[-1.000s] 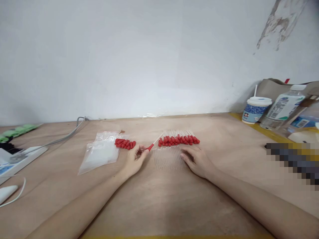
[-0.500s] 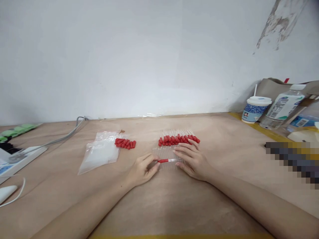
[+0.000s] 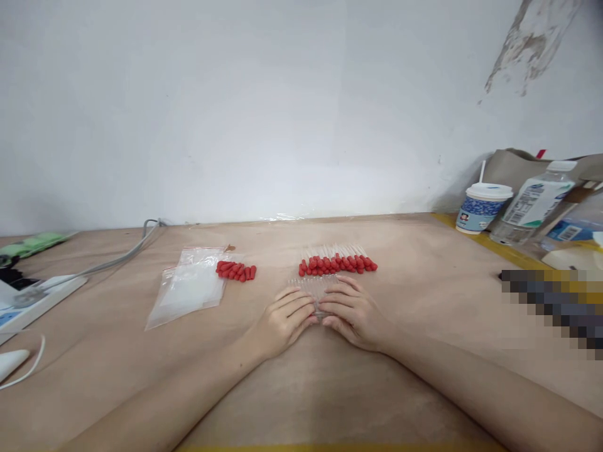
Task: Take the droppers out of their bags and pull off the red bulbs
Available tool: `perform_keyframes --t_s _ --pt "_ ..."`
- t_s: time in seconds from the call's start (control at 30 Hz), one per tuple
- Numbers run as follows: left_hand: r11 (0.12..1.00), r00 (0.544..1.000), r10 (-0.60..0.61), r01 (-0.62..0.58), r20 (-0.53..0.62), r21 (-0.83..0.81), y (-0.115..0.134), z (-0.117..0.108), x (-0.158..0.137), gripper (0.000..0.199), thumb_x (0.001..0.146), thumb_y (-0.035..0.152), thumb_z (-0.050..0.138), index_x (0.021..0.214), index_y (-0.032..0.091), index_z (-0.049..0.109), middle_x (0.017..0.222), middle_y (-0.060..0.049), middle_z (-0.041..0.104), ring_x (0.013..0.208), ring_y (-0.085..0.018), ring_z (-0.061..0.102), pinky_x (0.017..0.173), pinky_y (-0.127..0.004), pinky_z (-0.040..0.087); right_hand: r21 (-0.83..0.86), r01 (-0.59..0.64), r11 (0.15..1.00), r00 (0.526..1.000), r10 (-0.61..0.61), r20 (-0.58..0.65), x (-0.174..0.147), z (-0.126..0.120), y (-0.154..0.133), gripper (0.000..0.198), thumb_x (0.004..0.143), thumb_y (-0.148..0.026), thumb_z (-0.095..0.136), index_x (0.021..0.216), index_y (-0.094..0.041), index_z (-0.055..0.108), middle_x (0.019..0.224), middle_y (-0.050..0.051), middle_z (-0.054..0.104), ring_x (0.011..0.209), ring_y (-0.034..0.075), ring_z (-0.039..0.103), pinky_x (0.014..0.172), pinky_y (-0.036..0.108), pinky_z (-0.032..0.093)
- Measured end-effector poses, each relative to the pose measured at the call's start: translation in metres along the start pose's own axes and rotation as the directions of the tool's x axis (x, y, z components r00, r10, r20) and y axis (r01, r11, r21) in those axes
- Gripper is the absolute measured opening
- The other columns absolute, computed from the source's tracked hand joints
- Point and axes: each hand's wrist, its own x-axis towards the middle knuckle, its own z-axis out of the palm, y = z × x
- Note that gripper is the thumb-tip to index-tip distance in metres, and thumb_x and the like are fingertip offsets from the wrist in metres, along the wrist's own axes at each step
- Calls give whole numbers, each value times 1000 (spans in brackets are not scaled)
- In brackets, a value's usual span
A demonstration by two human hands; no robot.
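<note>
My left hand [image 3: 288,321] is closed, its fingers curled over the end of a clear dropper tube [image 3: 318,314]. The red rubber bulb on that end is almost wholly hidden by my fingers. Facing it, my right hand [image 3: 355,314] is closed on the other end of the same tube. Only a short stretch of tube shows between the two hands. Under and just beyond my fingers lies a row of bare clear tubes [image 3: 313,285]. Farther back, droppers with red bulbs fitted [image 3: 336,265] lie side by side.
A small heap of loose red bulbs [image 3: 235,270] lies left of the tubes, beside clear zip bags [image 3: 188,292]. A power strip [image 3: 47,301] with a grey cable is at the left edge. At the right stand a lidded cup [image 3: 483,210] and a plastic bottle [image 3: 534,204].
My hands have drawn closer together along the tube, and my left fingers have come down over the red bulb, which was in plain view before. My right fingers have moved off the bulbed droppers.
</note>
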Motion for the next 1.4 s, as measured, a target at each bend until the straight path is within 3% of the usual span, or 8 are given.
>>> perform_keyframes --t_s 0.17,0.4,0.77,0.83,0.9,1.07,1.27,1.4 --pt "998 999 49 -49 5 46 2 -4 2 17 82 17 52 98 15 56 99 -6 66 96 -16 59 95 -35 42 84 49 995 997 -45 -57 -3 9 1 14 85 -21 48 93 -16 58 93 6 66 89 13 60 97 37 41" --pt "999 998 32 -33 57 19 4 -11 2 14 83 17 48 93 16 58 92 -6 67 93 -16 60 97 -38 39 0 121 993 991 -120 -51 -3 1 -4 10 84 -16 48 85 -15 58 80 5 66 87 14 61 99 37 42" --pt "1000 998 24 -25 59 12 0 -13 -3 12 85 21 48 90 16 58 90 -6 68 91 -16 61 95 -36 40 -15 187 982 977 -187 -99 -9 -9 -1 20 82 -11 49 100 -16 57 88 6 66 98 16 58 99 41 42" --pt "999 999 -35 35 42 14 -6 -16 -7 13 85 20 46 90 17 58 89 -5 68 90 -16 61 93 -36 40 -9 138 990 980 -137 -145 -11 -14 4 21 82 -11 49 100 -16 58 91 7 66 99 17 58 97 41 44" --pt "987 988 -154 153 15 43 -15 -20 -10 13 86 21 46 88 18 59 89 -5 67 88 -17 60 88 -36 42 -8 -18 1000 982 17 -187 -13 -19 11 20 83 -14 49 99 -19 60 91 5 66 96 17 59 91 39 47" --pt "870 874 -480 485 -75 90 -44 -33 -11 22 86 31 43 91 20 61 87 -6 59 82 -17 56 74 -31 45 -123 -463 878 883 444 -152 -18 -19 29 24 86 -25 43 96 -21 64 74 4 65 69 17 60 67 31 49" --pt "702 717 -690 697 -101 146 -95 -53 -16 27 82 26 39 96 16 60 87 -8 51 94 -22 49 82 -35 43 -269 -550 791 833 545 -101 -18 -12 30 25 79 -17 43 94 -18 62 78 5 65 71 18 58 68 31 41" --pt "653 672 -737 736 -73 178 -100 -61 -18 34 79 28 45 110 17 50 84 -5 53 77 -19 54 71 -31 45 -275 -546 791 832 551 -65 -15 -13 24 18 78 -17 46 84 -20 62 80 3 66 76 18 58 71 32 35"
